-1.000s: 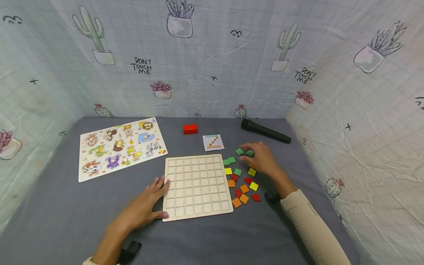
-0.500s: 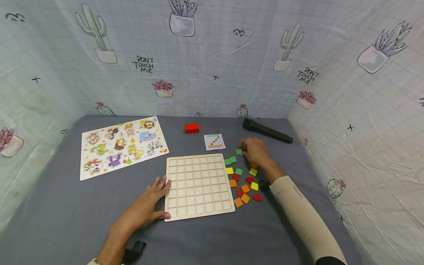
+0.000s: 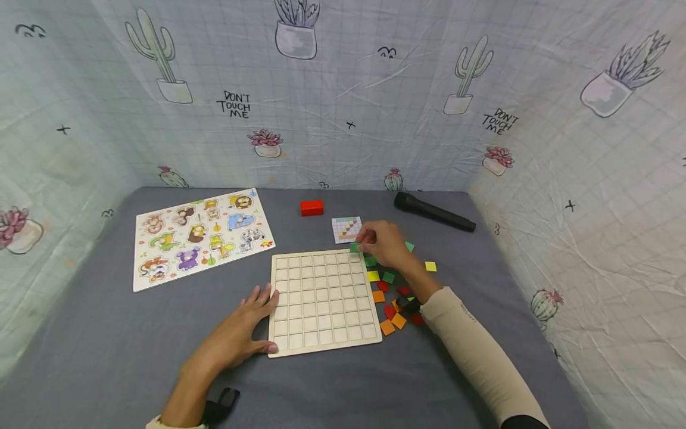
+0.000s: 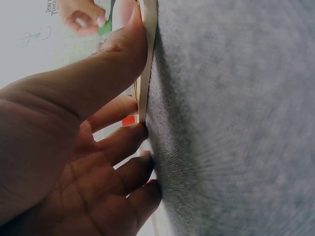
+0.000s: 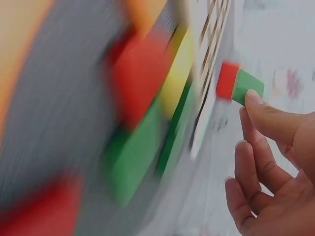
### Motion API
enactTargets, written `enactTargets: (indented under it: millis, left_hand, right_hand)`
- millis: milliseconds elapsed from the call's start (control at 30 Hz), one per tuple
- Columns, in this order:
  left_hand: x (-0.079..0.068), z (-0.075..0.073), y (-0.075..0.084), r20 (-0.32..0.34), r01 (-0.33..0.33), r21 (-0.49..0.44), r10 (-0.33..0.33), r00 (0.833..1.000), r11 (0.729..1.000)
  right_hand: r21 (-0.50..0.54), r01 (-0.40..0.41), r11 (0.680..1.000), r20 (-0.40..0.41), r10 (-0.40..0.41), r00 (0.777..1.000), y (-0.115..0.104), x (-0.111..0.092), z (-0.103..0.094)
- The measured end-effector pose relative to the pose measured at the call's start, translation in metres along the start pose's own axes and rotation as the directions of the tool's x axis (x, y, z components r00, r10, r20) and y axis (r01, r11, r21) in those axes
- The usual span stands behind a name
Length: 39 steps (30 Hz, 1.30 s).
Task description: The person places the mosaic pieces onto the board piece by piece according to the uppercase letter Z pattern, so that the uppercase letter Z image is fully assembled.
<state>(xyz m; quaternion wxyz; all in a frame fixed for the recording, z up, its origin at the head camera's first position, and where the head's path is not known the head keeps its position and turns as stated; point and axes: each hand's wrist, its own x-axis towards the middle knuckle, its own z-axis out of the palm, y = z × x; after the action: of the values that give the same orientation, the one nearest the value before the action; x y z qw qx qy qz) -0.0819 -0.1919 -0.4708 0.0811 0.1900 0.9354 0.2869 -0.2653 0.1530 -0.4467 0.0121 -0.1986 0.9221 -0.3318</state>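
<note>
**Green tile (image 3: 354,248) at the far right corner of the grid board (image 3: 321,301)**

The right hand (image 3: 387,245) has the green tile pinched between thumb and finger, jutting left from the fingertips; it looks squarish, with no clear long axis. The grid board spreads left and near from there; whether they touch cannot be told. The left hand (image 3: 236,333), fingers spread and gripping nothing, touches the board's left edge.

Animal board (image 3: 206,238) left, red block (image 3: 312,208) mid-back, black flashlight (image 3: 435,212) back right; cactus-print curtain (image 3: 321,89) behind.
</note>
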Motion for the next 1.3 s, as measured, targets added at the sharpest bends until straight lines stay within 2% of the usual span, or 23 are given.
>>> enactTargets:
  millis: [300,500,700,900,1100,1300]
  left_hand:
    - [0.002,0.002,-0.001,-0.001,0.004,0.018,-0.004,1.0,1.0]
    - [0.004,0.002,0.001,0.006,0.008,0.014,-0.008,1.0,1.0]
    - [0.004,0.002,0.002,0.007,0.014,0.013,-0.015,1.0,1.0]
    - [0.002,0.001,0.001,0.003,0.018,0.015,-0.018,1.0,1.0]
    - [0.002,0.0,0.002,0.012,0.019,0.011,-0.019,1.0,1.0]
    - [0.001,-0.001,0.002,0.002,0.014,0.001,-0.014,1.0,1.0]
  right_hand:
    - [0.109,-0.013,0.994,0.141,-0.003,0.99,-0.056,0.022,0.044]
    - [0.07,0.002,0.998,0.14,-0.012,0.99,-0.076,0.036,0.073]
    - [0.001,-0.012,1.0,0.136,0.012,0.991,-0.086,0.042,0.09]
    - [-0.06,-0.012,0.998,0.158,0.021,0.987,-0.092,0.043,0.095]
    - [0.006,-0.015,1.0,0.177,0.014,0.984,-0.091,0.037,0.086]
    - [0.072,-0.022,0.997,0.144,0.011,0.989,-0.072,0.026,0.063]
